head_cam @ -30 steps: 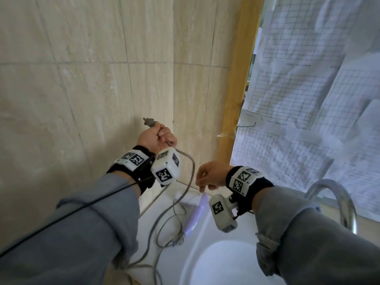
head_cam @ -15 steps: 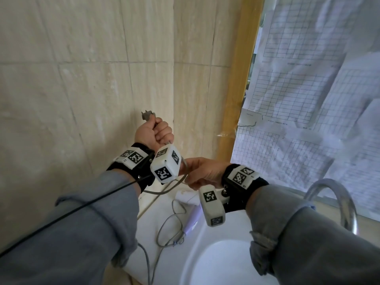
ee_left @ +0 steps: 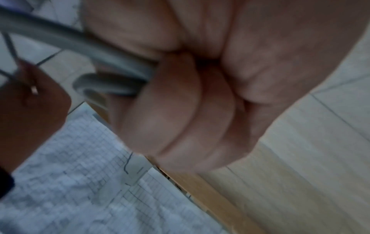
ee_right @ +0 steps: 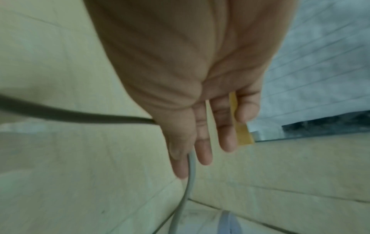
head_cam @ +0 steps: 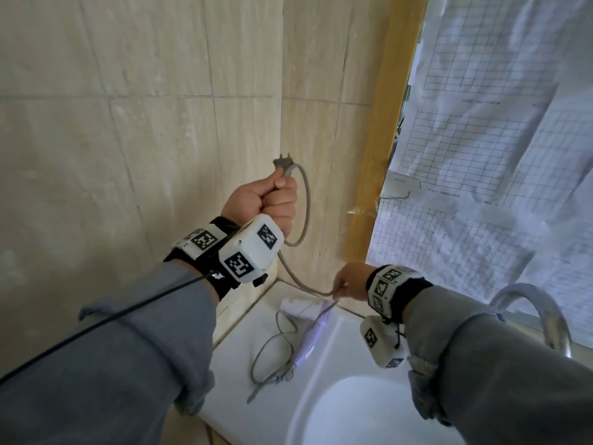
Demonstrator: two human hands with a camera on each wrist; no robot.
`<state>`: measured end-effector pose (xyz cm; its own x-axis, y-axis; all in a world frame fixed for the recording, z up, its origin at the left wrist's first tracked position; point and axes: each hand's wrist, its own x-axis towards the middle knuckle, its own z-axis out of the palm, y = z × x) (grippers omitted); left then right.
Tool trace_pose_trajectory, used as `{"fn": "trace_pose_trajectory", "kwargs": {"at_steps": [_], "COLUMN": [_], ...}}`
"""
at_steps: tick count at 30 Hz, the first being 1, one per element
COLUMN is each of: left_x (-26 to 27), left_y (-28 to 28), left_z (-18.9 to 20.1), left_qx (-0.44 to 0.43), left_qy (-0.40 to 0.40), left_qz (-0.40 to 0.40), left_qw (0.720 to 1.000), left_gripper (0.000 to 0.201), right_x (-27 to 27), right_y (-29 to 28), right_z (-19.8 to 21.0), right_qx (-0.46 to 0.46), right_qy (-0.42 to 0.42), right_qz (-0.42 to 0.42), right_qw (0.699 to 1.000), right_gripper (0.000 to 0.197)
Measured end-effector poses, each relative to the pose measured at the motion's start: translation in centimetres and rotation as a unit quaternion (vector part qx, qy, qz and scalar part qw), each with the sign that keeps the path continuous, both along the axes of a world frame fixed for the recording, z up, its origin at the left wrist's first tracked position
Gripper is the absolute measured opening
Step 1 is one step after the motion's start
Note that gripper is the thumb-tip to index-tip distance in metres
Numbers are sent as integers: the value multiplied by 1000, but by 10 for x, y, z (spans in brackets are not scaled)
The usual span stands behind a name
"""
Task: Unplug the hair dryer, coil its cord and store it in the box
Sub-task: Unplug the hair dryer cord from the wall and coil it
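Observation:
My left hand [head_cam: 269, 203] is raised by the tiled wall and grips the grey cord [head_cam: 305, 213] just under its plug [head_cam: 284, 163], which sticks up free of any socket. One loop of cord hangs from the fist; in the left wrist view my curled fingers [ee_left: 180, 102] close round it. Lower right, my right hand [head_cam: 348, 282] pinches the cord between thumb and forefinger, the other fingers [ee_right: 224, 134] straight. The lavender-and-white hair dryer [head_cam: 313, 332] lies on the sink ledge with loose cord [head_cam: 272, 354] beside it. No box is in view.
A white basin [head_cam: 353, 412] lies below my arms, with a chrome faucet [head_cam: 539, 309] at the right. Gridded paper sheets [head_cam: 481, 155] cover the window beside a wooden frame [head_cam: 385, 123]. Tiled wall stands close on the left.
My right hand left the left fist and slid down and right along the cord. A loop of cord now hangs from the left fist, which has risen slightly with the plug.

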<state>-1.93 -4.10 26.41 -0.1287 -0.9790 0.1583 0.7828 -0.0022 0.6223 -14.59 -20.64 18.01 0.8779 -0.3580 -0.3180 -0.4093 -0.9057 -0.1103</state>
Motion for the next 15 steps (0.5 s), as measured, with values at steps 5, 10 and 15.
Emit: {"fn": "trace_pose_trajectory", "kwargs": {"at_steps": [5, 10, 15], "left_x": [-20, -23, -26], "left_y": [3, -10, -26], "left_z": [0, -22, -39], "left_qx": [127, 242, 294], "left_qy": [-217, -336, -489], "left_qz": [94, 66, 191], "left_qw": [963, 908, 799], "left_gripper": [31, 34, 34], "right_x": [-1, 2, 6], "right_y": [-21, -13, -4], "right_z": [14, 37, 53], "right_qx": [78, 201, 356], "right_qy": [-105, -198, -272], "right_qz": [-111, -183, -261], "right_qw": [985, 942, 855], "right_gripper": [27, 32, 26]}}
